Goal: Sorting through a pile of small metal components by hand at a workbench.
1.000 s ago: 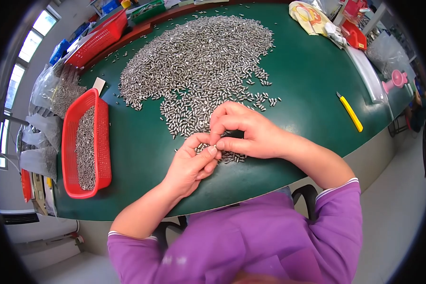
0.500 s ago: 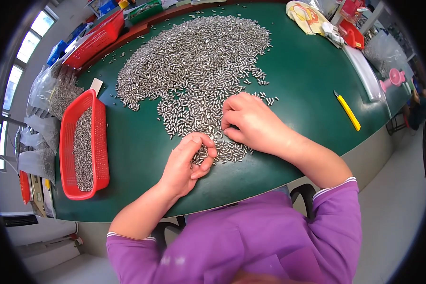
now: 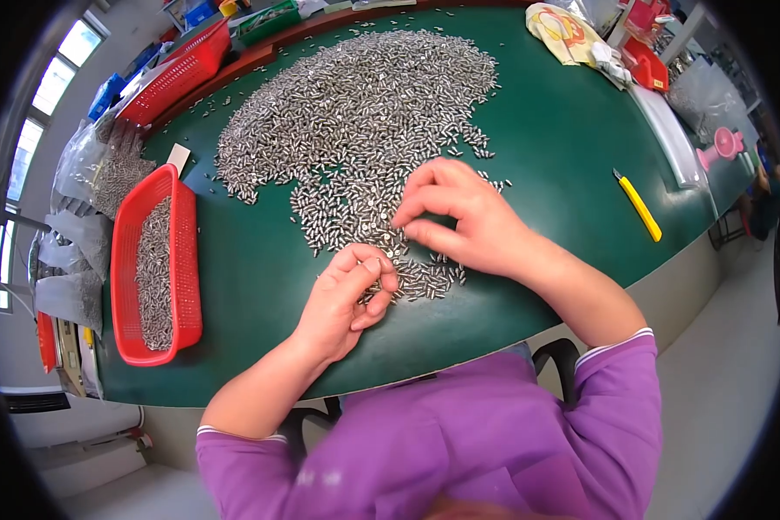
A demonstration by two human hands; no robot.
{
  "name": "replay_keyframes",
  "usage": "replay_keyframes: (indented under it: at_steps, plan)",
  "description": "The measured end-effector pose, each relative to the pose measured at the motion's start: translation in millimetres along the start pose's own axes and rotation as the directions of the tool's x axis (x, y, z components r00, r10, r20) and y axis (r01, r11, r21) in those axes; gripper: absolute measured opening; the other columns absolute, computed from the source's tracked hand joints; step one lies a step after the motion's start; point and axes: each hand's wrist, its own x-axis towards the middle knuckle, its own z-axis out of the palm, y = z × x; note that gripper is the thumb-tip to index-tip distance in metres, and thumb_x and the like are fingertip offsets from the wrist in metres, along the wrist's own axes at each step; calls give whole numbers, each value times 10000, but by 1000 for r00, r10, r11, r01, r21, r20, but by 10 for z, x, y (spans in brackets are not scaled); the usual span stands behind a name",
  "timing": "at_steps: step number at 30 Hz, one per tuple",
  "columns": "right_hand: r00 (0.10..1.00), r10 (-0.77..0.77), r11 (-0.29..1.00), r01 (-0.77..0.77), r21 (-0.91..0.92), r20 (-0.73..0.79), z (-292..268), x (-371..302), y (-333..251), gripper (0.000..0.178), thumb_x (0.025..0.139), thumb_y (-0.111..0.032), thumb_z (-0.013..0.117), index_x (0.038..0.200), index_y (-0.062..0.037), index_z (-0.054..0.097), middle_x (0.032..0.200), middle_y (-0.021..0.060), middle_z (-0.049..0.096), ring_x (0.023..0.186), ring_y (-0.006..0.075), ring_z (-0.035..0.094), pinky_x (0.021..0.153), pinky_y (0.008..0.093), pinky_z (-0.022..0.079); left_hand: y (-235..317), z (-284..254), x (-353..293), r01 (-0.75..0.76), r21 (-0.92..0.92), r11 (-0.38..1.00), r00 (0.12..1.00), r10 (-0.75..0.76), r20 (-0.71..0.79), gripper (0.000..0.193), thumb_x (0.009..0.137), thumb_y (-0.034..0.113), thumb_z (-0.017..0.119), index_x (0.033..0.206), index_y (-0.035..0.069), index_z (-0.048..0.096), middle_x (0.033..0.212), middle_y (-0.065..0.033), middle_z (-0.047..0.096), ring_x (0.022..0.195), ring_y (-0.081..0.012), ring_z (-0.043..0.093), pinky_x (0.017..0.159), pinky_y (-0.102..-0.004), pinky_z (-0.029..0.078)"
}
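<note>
A big heap of small silvery metal pins [image 3: 355, 95] spreads over the green table, and a thinner tongue of them reaches toward me. At its near end my left hand [image 3: 342, 295] is curled, palm turned inward, with thumb and forefinger pressed together. Whatever lies between those fingertips is too small to make out. Just right of it, my right hand [image 3: 468, 212] hovers over the loose pins. Its thumb and forefinger are slightly apart, and no pin shows between them.
On the left stands a red perforated basket [image 3: 188, 295] partly filled with pins. A yellow utility knife [image 3: 640, 208] lies on the right of the green table [image 3: 563, 165]. Bags of parts [image 3: 78, 234] line the left edge; a yellow cloth bag [image 3: 563, 33] sits at the far right.
My right hand has lifted a little off the pins and its thumb and forefinger have parted. My left thumb has closed against the forefinger.
</note>
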Motion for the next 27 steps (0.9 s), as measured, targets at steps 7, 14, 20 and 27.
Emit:
replay_keyframes:
  at_steps: [7, 14, 20, 27]
  plan:
    - [995, -31, 964, 54, -261, 91, -27, -27, 209, 131, 718, -91, 725, 829, -117, 660, 953, 25, 560, 973, 242, 536, 853, 373, 444, 21, 37, -11, 35, 6, 999, 999, -35, -37, 194, 996, 195, 399, 1009, 46, 522, 881, -96, 557, 594, -117, 443, 427, -190, 276]
    - [992, -112, 988, 118, -99, 64, 26, 17, 62, 127, 754, -104, 709, 850, -90, 627, 983, 39, 565, 982, 262, 531, 865, 385, 434, -23, 8, 0, 30, 41, 999, 1000, -29, -11, 129, 985, 172, 502, 1036, 54, 518, 884, -72, 568, 594, -80, 433, 428, -177, 274]
    - [956, -280, 960, 281, 7, 91, 92, 10, -49, 144, 769, -149, 727, 891, -124, 653, 972, 22, 574, 969, 247, 552, 853, 393, 437, -25, 44, -6, 55, 37, 998, 998, -54, -39, 111, 968, 135, 541, 1045, 64, 505, 880, -65, 570, 593, -64, 430, 428, -170, 280]
    - [995, -89, 970, 98, -222, 49, -20, -18, 114, 184, 706, -124, 758, 860, -120, 658, 980, 34, 565, 977, 262, 538, 842, 393, 451, 12, 0, -6, 67, -15, 998, 998, -67, 2, 142, 989, 182, 459, 1016, 61, 528, 890, -77, 570, 596, -107, 448, 434, -184, 276]
